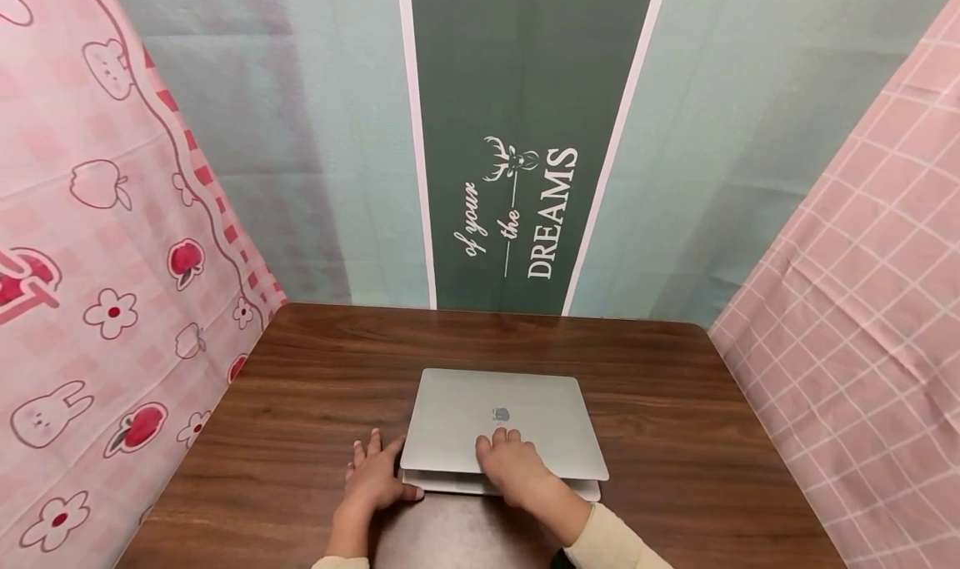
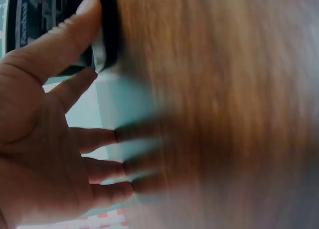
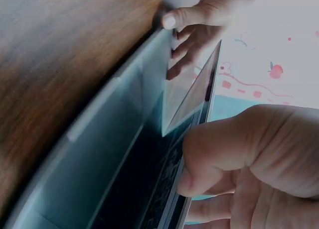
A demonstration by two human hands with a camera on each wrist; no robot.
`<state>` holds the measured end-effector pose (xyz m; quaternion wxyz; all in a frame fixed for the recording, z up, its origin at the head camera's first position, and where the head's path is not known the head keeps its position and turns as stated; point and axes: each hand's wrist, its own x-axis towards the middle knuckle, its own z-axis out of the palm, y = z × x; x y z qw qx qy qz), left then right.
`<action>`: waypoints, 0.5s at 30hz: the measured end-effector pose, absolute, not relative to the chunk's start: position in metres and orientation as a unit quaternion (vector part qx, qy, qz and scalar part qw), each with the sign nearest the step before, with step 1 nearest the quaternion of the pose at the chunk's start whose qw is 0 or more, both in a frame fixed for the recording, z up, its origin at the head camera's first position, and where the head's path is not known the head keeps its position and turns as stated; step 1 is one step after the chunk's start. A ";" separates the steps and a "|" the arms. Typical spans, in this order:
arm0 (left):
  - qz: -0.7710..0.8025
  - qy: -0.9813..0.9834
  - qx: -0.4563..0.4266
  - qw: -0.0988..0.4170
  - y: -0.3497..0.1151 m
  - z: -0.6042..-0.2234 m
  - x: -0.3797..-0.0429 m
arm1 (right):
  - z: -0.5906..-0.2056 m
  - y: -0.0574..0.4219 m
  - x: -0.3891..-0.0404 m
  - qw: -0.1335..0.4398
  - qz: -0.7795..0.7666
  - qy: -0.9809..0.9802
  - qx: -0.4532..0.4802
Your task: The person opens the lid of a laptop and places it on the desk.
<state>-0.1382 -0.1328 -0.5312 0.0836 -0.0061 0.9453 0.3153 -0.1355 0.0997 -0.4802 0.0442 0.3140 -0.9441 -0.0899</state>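
Observation:
A silver laptop [image 1: 450, 419] lies on the table with its lid raised a little, leaving a narrow gap above the base [image 1: 450, 482]. My right hand [image 1: 517, 469] holds the lid at the middle of its front edge. Its fingers lie over the outer face, while the thumb [image 3: 199, 154] is at the edge on the inner side. At the base's front left corner is my left hand [image 1: 372, 477], fingers spread. Its thumb [image 2: 82, 25] lies at the front edge, and the index finger [image 2: 75, 89] is by the left side.
The dark wood table [image 1: 337, 369] extends around the laptop. Behind it hangs a green and teal cloth [image 1: 517, 69] with white lettering. Pink patterned cloths hang along the left [image 1: 90, 244] and right [image 1: 862, 319] sides.

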 end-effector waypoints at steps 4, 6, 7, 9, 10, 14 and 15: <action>0.309 0.948 -0.010 0.082 -0.131 -0.529 -0.139 | -0.473 0.101 -0.137 0.055 -0.078 -0.941 0.325; 0.310 0.947 -0.014 0.081 -0.130 -0.528 -0.139 | -0.467 0.103 -0.139 0.065 -0.070 -0.936 0.338; 0.312 0.947 -0.015 0.081 -0.130 -0.528 -0.139 | -0.464 0.104 -0.140 0.072 -0.069 -0.933 0.346; 0.315 0.945 -0.018 0.082 -0.130 -0.527 -0.139 | -0.458 0.106 -0.143 0.082 -0.068 -0.927 0.360; 0.315 0.945 -0.018 0.083 -0.130 -0.527 -0.138 | -0.456 0.107 -0.145 0.086 -0.068 -0.924 0.365; 0.314 0.945 -0.020 0.085 -0.130 -0.527 -0.139 | -0.447 0.109 -0.150 0.078 -0.066 -0.921 0.376; 0.312 0.946 -0.021 0.085 -0.130 -0.527 -0.139 | -0.445 0.109 -0.151 0.071 -0.064 -0.921 0.377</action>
